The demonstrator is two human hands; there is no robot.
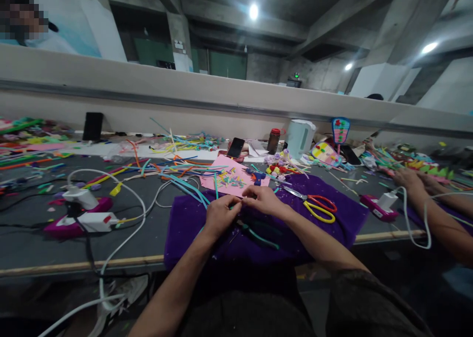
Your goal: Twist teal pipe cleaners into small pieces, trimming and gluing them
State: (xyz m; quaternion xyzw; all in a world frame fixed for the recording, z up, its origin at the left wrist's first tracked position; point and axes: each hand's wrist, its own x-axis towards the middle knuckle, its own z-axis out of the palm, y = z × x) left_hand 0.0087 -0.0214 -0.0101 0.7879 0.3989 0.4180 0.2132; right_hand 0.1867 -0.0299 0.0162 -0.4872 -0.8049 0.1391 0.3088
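Both my hands meet over a purple cloth [181, 233] at the table's front. My left hand [221, 215] is closed, its fingertips pinching a small green pipe-cleaner piece [232, 207]. Against its fingertips, my right hand [266, 200] is closed in a pinch too; whatever lies between its fingers is too small to make out. Just below them, pliers with teal handles [260, 238] lie on the cloth. Scissors with red and yellow handles [320, 210] rest to the right. Beyond my hands, a pink sheet [209, 180] carries many short coloured pieces [232, 178] and a blue-and-orange tool [257, 177].
Power strips [61, 227] with white cables sit left and right [380, 209]. Loose pipe cleaners [188, 186] spread across the table. Behind stand a phone [235, 148], a brown bottle [274, 141] and a pale kettle [300, 139]. Another person's hands [410, 182] work at right.
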